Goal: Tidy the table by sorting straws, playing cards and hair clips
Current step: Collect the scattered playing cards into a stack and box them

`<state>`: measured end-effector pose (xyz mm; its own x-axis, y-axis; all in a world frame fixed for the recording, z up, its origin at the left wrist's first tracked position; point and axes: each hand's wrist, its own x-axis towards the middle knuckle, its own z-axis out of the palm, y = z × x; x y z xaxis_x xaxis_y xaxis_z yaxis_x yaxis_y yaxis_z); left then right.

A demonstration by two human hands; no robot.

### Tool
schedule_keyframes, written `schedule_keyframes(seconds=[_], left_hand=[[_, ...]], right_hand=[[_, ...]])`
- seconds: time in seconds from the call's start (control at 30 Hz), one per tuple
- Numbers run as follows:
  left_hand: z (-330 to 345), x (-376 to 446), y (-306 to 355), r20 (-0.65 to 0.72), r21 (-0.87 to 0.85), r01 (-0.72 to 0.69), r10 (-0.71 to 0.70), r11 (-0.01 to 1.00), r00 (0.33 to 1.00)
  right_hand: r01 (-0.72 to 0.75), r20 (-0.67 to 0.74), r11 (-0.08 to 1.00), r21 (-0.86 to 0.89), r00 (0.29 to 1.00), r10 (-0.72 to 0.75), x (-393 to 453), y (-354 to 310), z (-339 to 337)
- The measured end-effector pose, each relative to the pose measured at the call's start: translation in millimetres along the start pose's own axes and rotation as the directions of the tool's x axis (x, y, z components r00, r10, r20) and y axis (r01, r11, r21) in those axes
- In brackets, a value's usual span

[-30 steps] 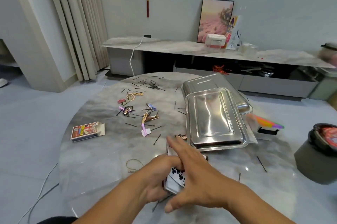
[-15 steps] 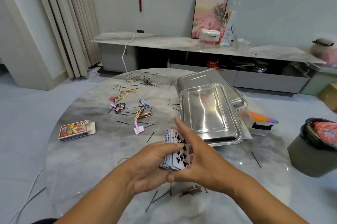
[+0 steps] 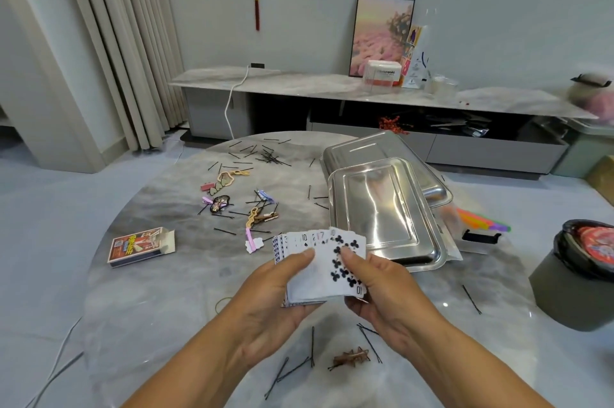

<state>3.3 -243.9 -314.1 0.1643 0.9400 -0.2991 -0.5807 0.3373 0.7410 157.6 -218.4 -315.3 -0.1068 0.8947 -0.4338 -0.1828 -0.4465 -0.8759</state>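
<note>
While both thumbs press on top, hands hold fanned playing cards (image 3: 324,266).

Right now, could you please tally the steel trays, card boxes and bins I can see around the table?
Steel trays: 2, the near tray overlapping the far tray
Card box: 1
Bin: 1
Total: 4

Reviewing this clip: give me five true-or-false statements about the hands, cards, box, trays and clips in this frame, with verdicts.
1. Both the left hand and the right hand hold the fanned playing cards. True.
2. The red card box is closed. False: its flap is open.
3. The shiny steel trays hold cards. False: they show none.
4. The brown claw clip lies nearest the viewer. True.
5. The top card shows hearts. False: clubs.
</note>
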Motion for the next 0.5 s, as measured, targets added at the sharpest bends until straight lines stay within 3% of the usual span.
schedule_keyframes(seconds=[0.17, 0.27, 0.37, 0.5], left_hand=[[-3, 4, -5, -0.073, 0.116, -0.095, 0.104, 0.989, 0.992], [-6, 10, -10, -0.188, 0.158, -0.15, 0.179, 0.976, 0.966], [-7, 12, -13, -0.249, 0.158, -0.183, 0.219, 0.97, 0.943], [-3, 9, -13, -0.235, 0.098, -0.142, 0.161, 0.985, 0.959]], right_hand=[[-0.069, -0.015, 0.968, 0.243, 0.997, 0.075, 4, 2, -3], [-0.039, -0.007, 0.971, 0.234, 0.999, 0.041, 3, 6, -2], [0.061, -0.083, 0.979, 0.192, 0.995, -0.045, 4, 11, -1], [0.159, -0.152, 0.983, 0.089, 0.978, -0.145, 4, 19, 3]])
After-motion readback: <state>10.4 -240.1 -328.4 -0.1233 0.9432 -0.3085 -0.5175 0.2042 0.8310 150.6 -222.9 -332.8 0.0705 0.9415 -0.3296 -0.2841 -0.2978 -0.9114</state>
